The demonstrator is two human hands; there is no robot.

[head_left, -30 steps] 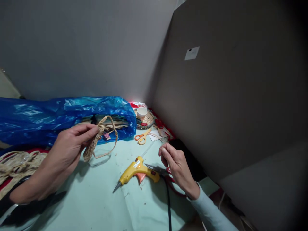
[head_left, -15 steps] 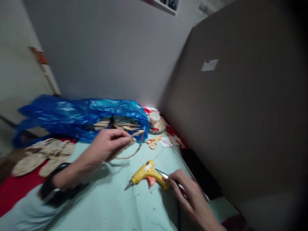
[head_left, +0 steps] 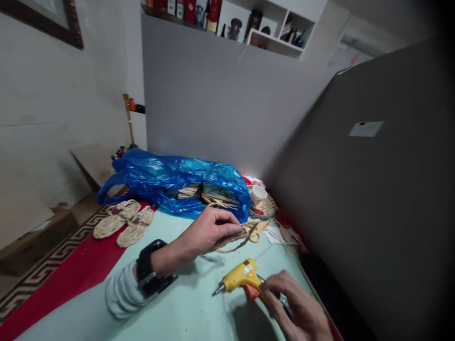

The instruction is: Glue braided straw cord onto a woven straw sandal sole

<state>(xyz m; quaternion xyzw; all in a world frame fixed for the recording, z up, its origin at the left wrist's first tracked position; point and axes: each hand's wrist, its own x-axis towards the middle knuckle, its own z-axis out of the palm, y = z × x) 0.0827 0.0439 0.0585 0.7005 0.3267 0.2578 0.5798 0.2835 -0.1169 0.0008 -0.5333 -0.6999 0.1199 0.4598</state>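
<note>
My left hand [head_left: 216, 232] is closed, pinching a woven straw piece [head_left: 231, 244] with a loop of braided straw cord at its edge. The palm and fingers hide much of the weave. My right hand [head_left: 296, 303] curls its fingers around the handle of a yellow glue gun [head_left: 238, 275], whose metal nozzle points left and down. An orange trigger shows under the body, and a small light glows on the handle. Part of a silver metal tool [head_left: 285, 302] shows by my right fingers; its kind is unclear. Behind the straw piece lie orange-yellow scissors [head_left: 256, 234], partly covered.
A blue plastic bag [head_left: 163, 177] with stacked straw pieces [head_left: 220, 195] lies at the back. Woven straw sandals [head_left: 137, 227] rest on red cloth at left. A white cup [head_left: 259, 194] stands on a woven tray [head_left: 267, 208]. A dark panel [head_left: 391, 189] rises at right.
The view has swung left, so things sit further right. My right hand has moved onto the glue gun's handle and its fingers have closed there. My left hand still holds the straw piece.
</note>
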